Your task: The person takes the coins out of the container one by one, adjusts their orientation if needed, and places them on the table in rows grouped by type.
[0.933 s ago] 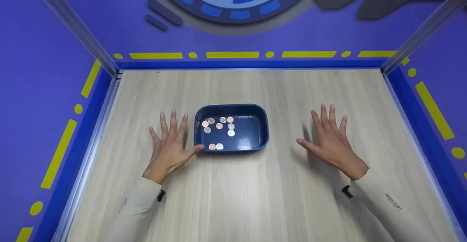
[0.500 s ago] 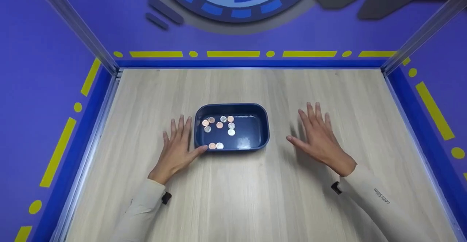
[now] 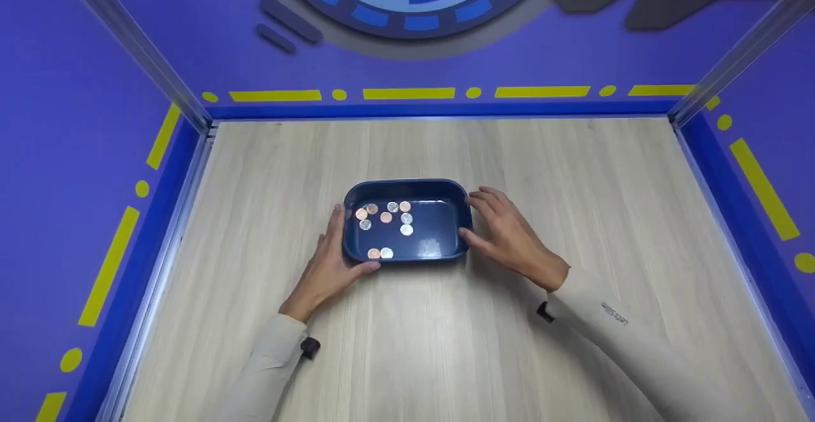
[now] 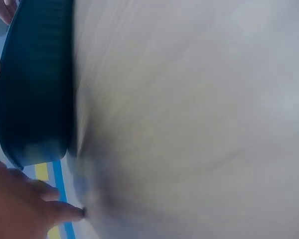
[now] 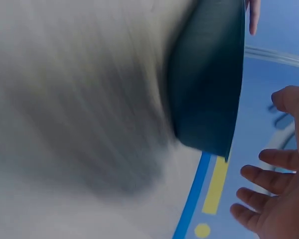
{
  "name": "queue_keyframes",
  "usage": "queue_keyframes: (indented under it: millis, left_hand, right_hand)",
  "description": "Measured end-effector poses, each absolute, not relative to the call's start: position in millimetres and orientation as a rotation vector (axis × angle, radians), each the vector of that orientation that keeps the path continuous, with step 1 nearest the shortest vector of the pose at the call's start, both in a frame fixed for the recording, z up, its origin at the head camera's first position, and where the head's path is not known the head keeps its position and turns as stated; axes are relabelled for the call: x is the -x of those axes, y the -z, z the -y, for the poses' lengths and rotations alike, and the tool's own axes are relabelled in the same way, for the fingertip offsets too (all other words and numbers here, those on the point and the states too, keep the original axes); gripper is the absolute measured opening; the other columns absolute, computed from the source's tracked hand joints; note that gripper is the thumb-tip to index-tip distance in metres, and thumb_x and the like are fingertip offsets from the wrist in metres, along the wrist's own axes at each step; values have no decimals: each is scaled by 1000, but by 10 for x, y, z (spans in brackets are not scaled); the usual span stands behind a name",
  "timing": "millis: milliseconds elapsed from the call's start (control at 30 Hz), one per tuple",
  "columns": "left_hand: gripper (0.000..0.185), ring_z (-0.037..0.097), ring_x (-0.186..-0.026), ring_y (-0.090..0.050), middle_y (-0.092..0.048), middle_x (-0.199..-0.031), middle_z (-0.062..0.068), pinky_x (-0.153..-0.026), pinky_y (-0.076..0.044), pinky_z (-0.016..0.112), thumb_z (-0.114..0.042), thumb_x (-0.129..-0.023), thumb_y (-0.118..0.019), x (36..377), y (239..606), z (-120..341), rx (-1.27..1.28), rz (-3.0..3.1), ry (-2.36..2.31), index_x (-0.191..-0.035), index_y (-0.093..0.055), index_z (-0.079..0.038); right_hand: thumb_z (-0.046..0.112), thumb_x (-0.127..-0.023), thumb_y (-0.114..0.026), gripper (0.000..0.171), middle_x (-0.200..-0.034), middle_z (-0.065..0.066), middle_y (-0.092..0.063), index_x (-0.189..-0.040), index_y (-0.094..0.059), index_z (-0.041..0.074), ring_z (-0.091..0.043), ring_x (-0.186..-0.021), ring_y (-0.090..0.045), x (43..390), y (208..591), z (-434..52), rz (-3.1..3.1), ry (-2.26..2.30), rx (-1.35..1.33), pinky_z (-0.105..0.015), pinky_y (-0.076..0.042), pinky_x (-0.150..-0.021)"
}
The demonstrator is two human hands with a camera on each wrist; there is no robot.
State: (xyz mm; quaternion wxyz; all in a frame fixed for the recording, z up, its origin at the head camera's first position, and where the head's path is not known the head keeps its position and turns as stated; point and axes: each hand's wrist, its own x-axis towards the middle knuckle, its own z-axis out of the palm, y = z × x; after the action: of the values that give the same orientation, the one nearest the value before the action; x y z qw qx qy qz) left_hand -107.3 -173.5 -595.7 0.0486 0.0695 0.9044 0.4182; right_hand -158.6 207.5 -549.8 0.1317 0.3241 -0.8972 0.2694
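Note:
A dark blue rectangular tray [image 3: 407, 184] sits mid-table with several copper and silver coins [image 3: 386, 218] in its left half. My left hand [image 3: 332, 255] lies against the tray's left wall, fingers fairly straight, thumb at the front left corner. My right hand [image 3: 504, 234] is at the right wall with loosely curved fingers by the back right corner. In the blurred left wrist view the tray [image 4: 37, 84] stands above my left hand [image 4: 20, 204]. In the right wrist view my right hand [image 5: 281, 199] is spread with a gap to the tray [image 5: 209, 79].
The light wooden table [image 3: 573, 167] is boxed in by purple walls with a blue and yellow border [image 3: 407, 95]. Metal posts [image 3: 134, 46] rise at the back corners. Both arms wear pale long sleeves [image 3: 611, 333].
Both hands moved inward from flat positions on the table to the tray's two sides. The tray and coins have stayed in place.

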Motion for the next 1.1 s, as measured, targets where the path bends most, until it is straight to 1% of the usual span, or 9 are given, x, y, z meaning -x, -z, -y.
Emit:
queue_keyframes:
  millis: [133,233,433,600,667,767,900,1000,1100]
  left_hand:
    - [138,38,-169,-15,-2,-186,13,-136,-13,56,-47,-86,-95,1075,6016,1692,-239,-2694,-1402,-178,1,-14]
    - [140,38,-168,-16,-7,-185,17,-135,-18,55,-45,-84,-98,1079,6059,1678,-224,-2661,-1483,-178,1,-12]
    - [146,43,-166,-22,-15,-182,23,-133,-21,60,-43,-80,-101,1107,6089,1666,-173,-2637,-1573,-177,3,-7]
    - [149,45,-165,-24,-17,-181,25,-133,-22,61,-42,-78,-102,1126,6118,1642,-152,-2604,-1633,-176,5,-6]
    - [149,45,-165,-24,-17,-181,25,-133,-21,60,-42,-79,-101,1127,6144,1626,-142,-2576,-1667,-176,5,-7]
    - [145,41,-166,-25,-17,-182,21,-133,-21,59,-42,-82,-100,1117,6185,1602,-113,-2532,-1721,-178,5,-14]
    - [139,38,-166,-26,-17,-183,16,-133,-22,58,-39,-85,-97,1094,6213,1576,-74,-2487,-1787,-179,3,-23]
    - [137,37,-165,-27,-18,-183,15,-133,-23,58,-37,-85,-98,1085,6225,1570,-56,-2474,-1809,-179,2,-26]
    - [138,34,-164,-30,-22,-182,14,-132,-25,56,-38,-83,-99,1088,6233,1566,-37,-2469,-1809,-179,1,-29]
  right_hand:
    - [21,-101,-80,49,-144,-27,-64,-137,-67,-8,-47,-143,-54,1627,5551,-1924,2611,-824,-1011,-57,-43,-122]
    - [17,-103,-78,45,-145,-28,-62,-138,-67,-9,-47,-143,-54,1647,5587,-1815,2624,-838,-1073,-55,-43,-123]
    - [18,-104,-77,46,-145,-29,-62,-139,-66,-9,-49,-145,-53,1702,5611,-1634,2639,-798,-1158,-57,-40,-125]
    - [20,-103,-78,47,-147,-28,-61,-141,-66,-7,-45,-144,-54,1756,5605,-1535,2667,-813,-1176,-55,-44,-123]
    - [21,-104,-78,49,-148,-27,-61,-142,-66,-6,-42,-143,-55,1771,5606,-1506,2706,-814,-1167,-54,-46,-121]
    - [23,-104,-78,50,-149,-26,-61,-143,-66,-6,-40,-141,-57,1788,5614,-1462,2771,-799,-1164,-51,-48,-119]
    - [26,-103,-79,50,-142,-25,-66,-140,-69,-7,-40,-136,-60,1818,5624,-1384,2832,-753,-1171,-51,-50,-117]
    - [27,-101,-81,49,-136,-23,-70,-135,-71,-6,-39,-130,-62,1835,5622,-1327,2856,-730,-1167,-51,-52,-114]
    - [27,-99,-83,48,-134,-21,-71,-134,-72,-5,-38,-128,-63,1842,5616,-1290,2885,-736,-1156,-51,-53,-112]
